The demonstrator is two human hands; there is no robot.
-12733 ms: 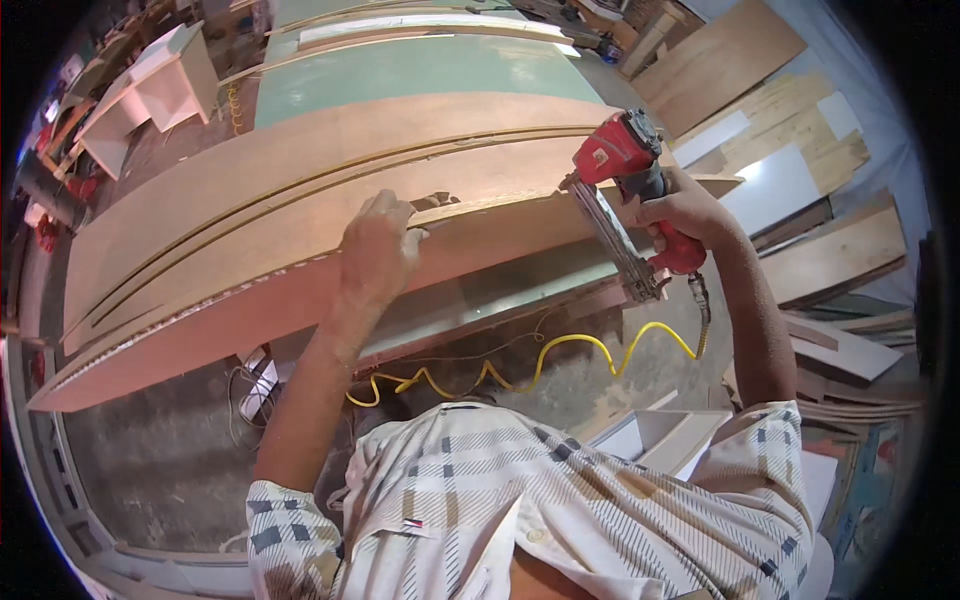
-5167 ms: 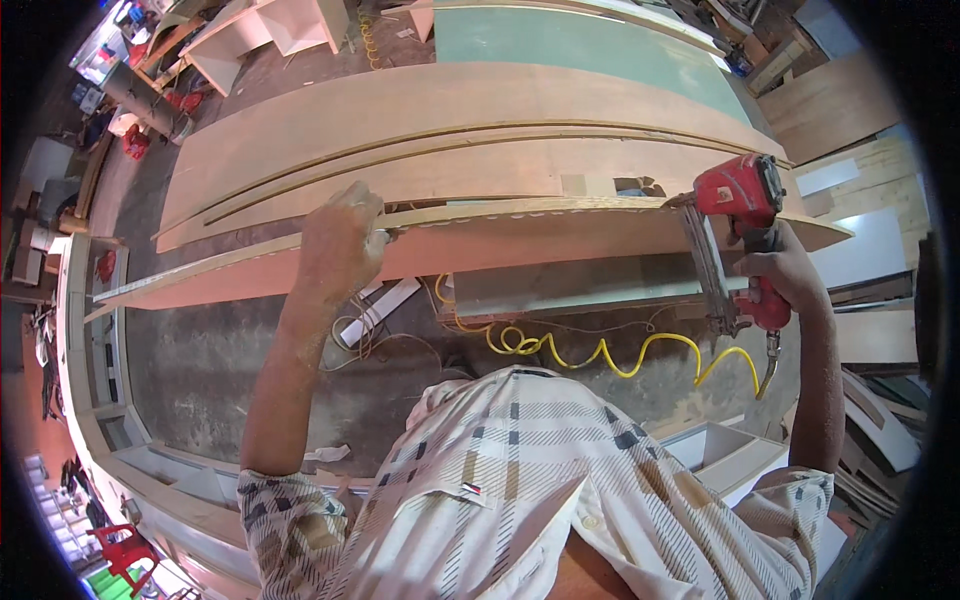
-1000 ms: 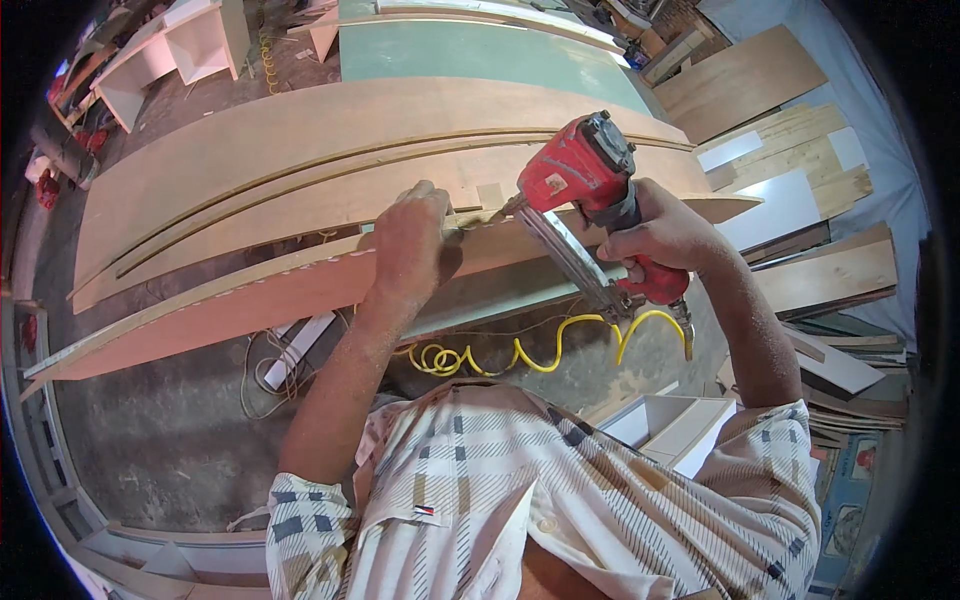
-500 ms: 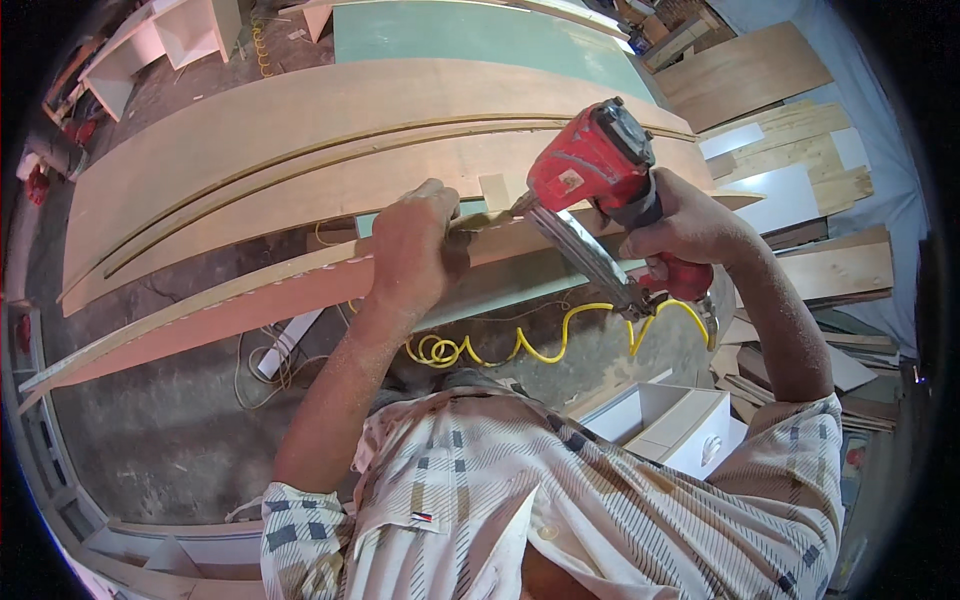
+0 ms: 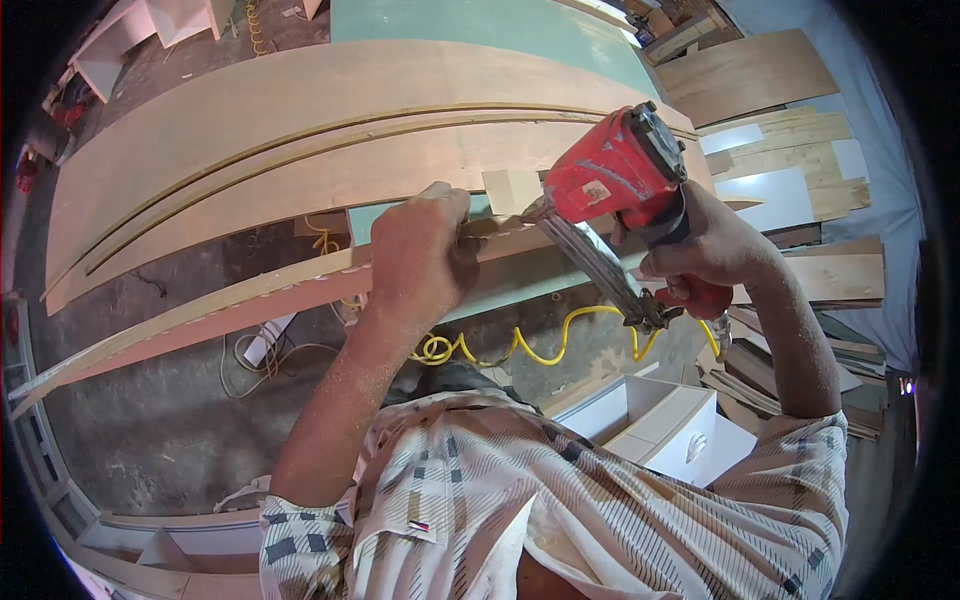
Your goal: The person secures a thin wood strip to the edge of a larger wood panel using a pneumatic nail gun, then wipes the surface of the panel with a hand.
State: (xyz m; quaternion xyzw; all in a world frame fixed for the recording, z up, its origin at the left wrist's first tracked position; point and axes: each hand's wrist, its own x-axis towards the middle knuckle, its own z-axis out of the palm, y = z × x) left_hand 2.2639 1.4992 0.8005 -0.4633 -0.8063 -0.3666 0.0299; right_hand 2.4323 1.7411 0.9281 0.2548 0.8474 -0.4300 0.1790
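A long board point(image 5: 225, 315) stands on its narrow edge, crossing in front of me, with a thin wooden strip along its upper edge. My left hand point(image 5: 425, 250) is closed around that upper edge, its fingers on the far side partly hidden. My right hand point(image 5: 715, 240) grips a red nail gun point(image 5: 618, 170) by the handle. The gun's nose points left and down at the strip, a short way right of my left hand; I cannot tell whether it touches. A yellow coiled air hose point(image 5: 560, 345) hangs below the gun.
Beyond the board lies a large wooden panel point(image 5: 250, 100) bearing two thin strips point(image 5: 330, 130), with a green sheet point(image 5: 470, 40) behind. A white drawer-like box point(image 5: 680, 430) stands at lower right. Offcut boards point(image 5: 750, 80) are stacked at right. Pale cord point(image 5: 240, 365) lies on the floor.
The nail gun and my right hand have shifted slightly right along the board's edge. My left hand has also moved a little right, still gripping. The whole view has shifted slightly.
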